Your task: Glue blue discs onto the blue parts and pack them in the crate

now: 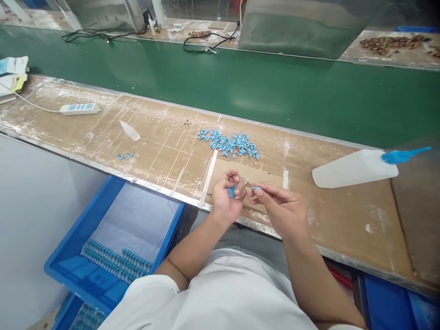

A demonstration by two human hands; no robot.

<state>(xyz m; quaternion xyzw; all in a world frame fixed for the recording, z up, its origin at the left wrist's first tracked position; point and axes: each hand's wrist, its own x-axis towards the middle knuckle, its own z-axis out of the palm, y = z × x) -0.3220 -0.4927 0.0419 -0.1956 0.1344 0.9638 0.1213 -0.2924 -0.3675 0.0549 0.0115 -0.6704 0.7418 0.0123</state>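
Note:
My left hand (226, 199) is cupped palm up over the cardboard pad, its fingers curled round small blue pieces (232, 190). A small translucent object (242, 182) shows at its fingertips; its kind I cannot make out. Close on the right, the thumb and fingers of my right hand (287, 206) pinch one small blue piece (256, 188). Just beyond both hands lies a loose pile of small blue parts (230, 144) with metallic-looking ends. Beneath the hands is a flat cardboard pad (220, 172) with white tape at its sides.
A large white bottle with a blue nozzle (354, 169) lies to the right. Leftward are a small translucent bottle (130, 131), two blue pieces (123, 156) and a power strip (79, 108). A blue tray (57, 256) holds rows of parts below the table edge. Behind runs a green belt (206, 78).

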